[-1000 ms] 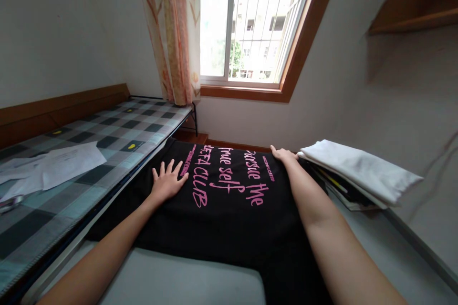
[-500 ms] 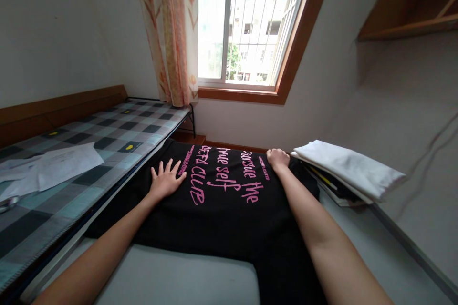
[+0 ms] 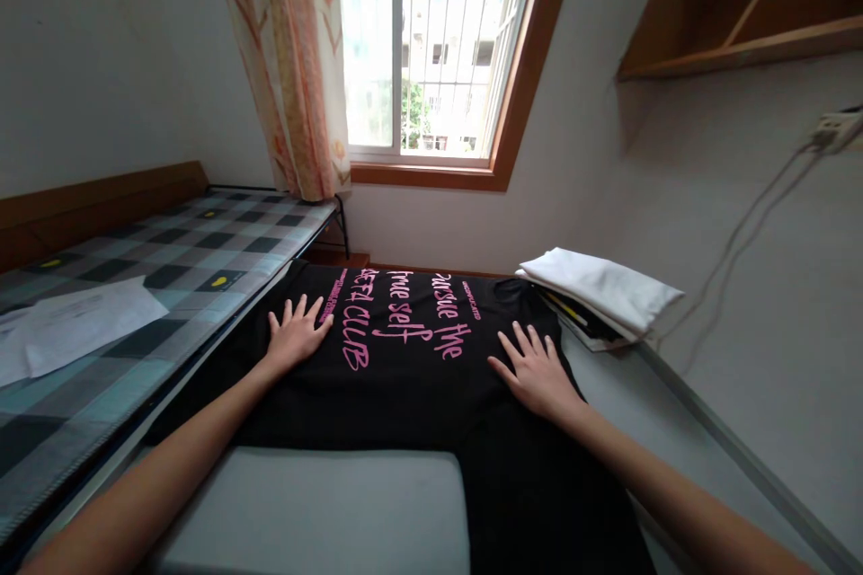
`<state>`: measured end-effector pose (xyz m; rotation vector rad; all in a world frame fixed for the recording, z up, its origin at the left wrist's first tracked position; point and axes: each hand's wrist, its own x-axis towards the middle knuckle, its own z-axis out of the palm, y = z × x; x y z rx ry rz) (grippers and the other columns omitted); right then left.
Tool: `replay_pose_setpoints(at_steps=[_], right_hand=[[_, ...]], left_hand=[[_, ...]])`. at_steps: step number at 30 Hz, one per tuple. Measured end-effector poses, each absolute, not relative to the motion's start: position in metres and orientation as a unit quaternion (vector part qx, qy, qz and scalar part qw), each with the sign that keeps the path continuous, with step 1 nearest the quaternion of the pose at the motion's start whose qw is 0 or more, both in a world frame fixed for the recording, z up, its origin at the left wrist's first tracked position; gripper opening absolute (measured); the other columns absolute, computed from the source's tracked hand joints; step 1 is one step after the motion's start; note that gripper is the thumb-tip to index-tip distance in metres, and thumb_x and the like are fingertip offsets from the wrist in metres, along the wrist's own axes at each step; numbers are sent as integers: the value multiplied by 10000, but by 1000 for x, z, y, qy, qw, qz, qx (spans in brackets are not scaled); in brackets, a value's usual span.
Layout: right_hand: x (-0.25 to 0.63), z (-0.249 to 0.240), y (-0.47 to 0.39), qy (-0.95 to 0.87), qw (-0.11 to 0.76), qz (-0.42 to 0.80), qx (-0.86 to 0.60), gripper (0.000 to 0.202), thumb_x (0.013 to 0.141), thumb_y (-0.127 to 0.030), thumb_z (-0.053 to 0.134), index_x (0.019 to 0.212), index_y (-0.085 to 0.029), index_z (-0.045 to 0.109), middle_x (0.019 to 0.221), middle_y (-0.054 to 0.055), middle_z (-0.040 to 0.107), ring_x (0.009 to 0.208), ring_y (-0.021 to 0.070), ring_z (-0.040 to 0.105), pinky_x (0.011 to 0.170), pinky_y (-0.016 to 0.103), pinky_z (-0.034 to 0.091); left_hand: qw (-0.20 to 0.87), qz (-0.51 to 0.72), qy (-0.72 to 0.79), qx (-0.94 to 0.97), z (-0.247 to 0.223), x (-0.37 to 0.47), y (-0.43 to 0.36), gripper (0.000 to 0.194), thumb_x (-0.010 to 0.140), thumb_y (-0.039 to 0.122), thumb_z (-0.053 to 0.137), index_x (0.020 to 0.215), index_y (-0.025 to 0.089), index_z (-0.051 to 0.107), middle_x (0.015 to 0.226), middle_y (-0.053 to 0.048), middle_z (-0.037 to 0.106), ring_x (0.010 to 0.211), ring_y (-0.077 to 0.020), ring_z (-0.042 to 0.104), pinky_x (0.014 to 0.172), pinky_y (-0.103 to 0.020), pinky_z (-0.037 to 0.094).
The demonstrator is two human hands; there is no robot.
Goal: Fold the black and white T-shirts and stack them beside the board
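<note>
A black shirt (image 3: 404, 404) with pink lettering lies spread over a pale table (image 3: 337, 512), one sleeve stretching toward me on the right. On its left part rests my left hand (image 3: 297, 337), palm down with fingers apart, beside the pink print. My right hand (image 3: 536, 370) lies flat on the shirt's right side, fingers spread, just right of the lettering. Neither hand grips the cloth. The shirt's far edge and collar area reach toward the wall and the stacked items.
Folded white cloth (image 3: 600, 283) tops a stack at the table's right back. A checked mattress (image 3: 202, 260) with papers (image 3: 87, 323) stands along the left. A curtain (image 3: 297, 63) hangs beside the barred window. Cables (image 3: 734, 234) run down the right wall below a wooden shelf (image 3: 748, 45).
My right hand has left the shirt's far right edge, where it was closed, and come nearer, opening flat. The left hand stays on the cloth. The view has turned slightly right.
</note>
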<state>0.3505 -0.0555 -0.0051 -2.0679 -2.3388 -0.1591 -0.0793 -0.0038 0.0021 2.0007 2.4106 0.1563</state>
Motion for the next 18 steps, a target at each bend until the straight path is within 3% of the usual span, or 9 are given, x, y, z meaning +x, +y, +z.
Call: replay_pose_setpoints(at_steps=[5, 11, 18], right_hand=[[369, -15, -87, -729, 29, -67, -681, 781, 906, -668, 220, 1509, -188, 343, 1603, 103, 179, 1479, 301, 68, 1178, 501, 116], [374, -15, -87, -727, 0, 0, -687, 788, 900, -693, 202, 1531, -227, 275, 1593, 115, 213, 1472, 287, 129, 1162, 512, 175], [367, -10, -44, -729, -5, 8, -685, 748, 928, -657, 236, 1542, -231, 223, 1605, 132, 160, 1473, 286, 117, 1167, 489, 141]], left_hand=[[-61, 39, 752, 655, 11, -87, -46, 651, 937, 617, 239, 1468, 278, 406, 1565, -91, 299, 1451, -357, 194, 1140, -601, 125], [6, -9, 744, 669, -6, -115, -98, 695, 917, 643, 273, 1522, 301, 245, 1599, -67, 195, 1471, -329, 122, 1144, -554, 183], [9, 2, 735, 678, -6, -113, -57, 672, 928, 633, 257, 1524, 326, 216, 1610, -68, 149, 1470, -358, 98, 1120, -623, 157]])
